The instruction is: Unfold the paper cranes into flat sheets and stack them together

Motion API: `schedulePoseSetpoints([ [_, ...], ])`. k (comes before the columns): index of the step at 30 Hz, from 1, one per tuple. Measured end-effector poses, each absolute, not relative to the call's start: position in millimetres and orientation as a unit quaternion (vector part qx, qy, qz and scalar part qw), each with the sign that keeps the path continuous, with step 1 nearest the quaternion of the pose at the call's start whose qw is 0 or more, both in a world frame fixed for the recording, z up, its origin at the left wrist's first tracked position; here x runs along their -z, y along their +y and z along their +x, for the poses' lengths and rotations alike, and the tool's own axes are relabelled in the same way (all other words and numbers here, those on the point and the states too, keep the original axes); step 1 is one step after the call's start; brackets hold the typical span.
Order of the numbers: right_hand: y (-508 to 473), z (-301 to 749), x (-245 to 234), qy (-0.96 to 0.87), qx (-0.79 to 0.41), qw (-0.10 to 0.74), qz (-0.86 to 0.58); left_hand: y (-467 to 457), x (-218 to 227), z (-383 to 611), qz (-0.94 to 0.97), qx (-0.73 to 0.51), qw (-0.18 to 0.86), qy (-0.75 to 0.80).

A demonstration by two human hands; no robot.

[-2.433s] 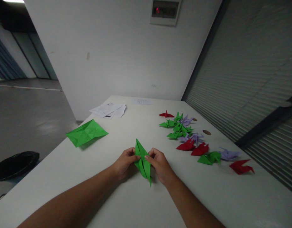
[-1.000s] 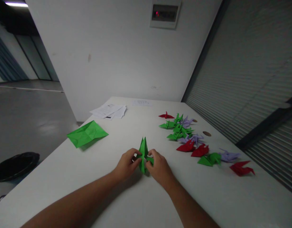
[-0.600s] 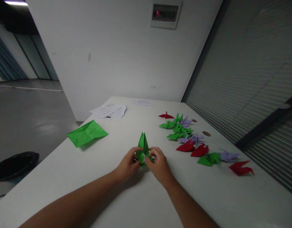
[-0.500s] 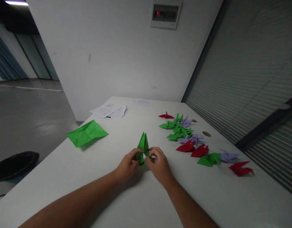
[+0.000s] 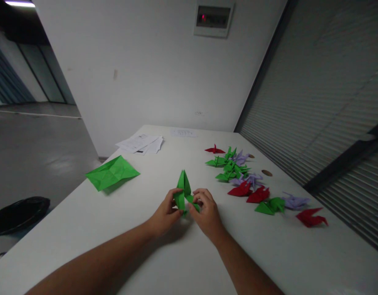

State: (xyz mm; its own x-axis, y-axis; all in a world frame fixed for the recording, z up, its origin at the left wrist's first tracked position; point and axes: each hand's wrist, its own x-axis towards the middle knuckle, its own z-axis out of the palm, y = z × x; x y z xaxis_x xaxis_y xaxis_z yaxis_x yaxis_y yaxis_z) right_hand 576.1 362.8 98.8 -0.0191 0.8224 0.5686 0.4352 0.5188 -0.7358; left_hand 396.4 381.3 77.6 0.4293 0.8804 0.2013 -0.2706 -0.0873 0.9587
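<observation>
Hands (image 5: pixel 185 211) | pinch green origami (image 5: pixel 183 191) | base hidden by fingers

Office-like room, white table (image 5: pixel 121 229), printed papers (image 5: pixel 141 143), wall panel (image 5: pixel 213 18), window blinds (image 5: pixel 324 90)

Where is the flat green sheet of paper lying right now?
In the head view, the flat green sheet lies on the white table near its left edge, in front of the white papers.
</observation>
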Motion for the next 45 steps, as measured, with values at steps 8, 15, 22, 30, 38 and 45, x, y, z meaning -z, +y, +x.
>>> schedulePoseSetpoints([
  [8,363,580,-96,-0.732,-0.154,0.480,-0.458,386,-80,401,0.463,-0.513,0.664,0.285],
  [15,353,577,-104,-0.809,-0.076,0.340,-0.474,393,-75,399,0.418,-0.521,0.657,0.350],
  [22,353,578,-105,-0.829,-0.054,0.280,-0.481,389,-80,399,0.462,-0.526,0.632,0.332],
  [30,356,581,-105,-0.835,-0.044,0.273,-0.475,390,-83,399,0.429,-0.545,0.626,0.357],
  [38,355,577,-106,-0.827,0.002,0.322,-0.460,394,-83,398,0.361,-0.574,0.641,0.359],
  [45,356,575,-100,-0.820,-0.010,0.343,-0.458,392,-85,398,0.341,-0.568,0.670,0.334],
])
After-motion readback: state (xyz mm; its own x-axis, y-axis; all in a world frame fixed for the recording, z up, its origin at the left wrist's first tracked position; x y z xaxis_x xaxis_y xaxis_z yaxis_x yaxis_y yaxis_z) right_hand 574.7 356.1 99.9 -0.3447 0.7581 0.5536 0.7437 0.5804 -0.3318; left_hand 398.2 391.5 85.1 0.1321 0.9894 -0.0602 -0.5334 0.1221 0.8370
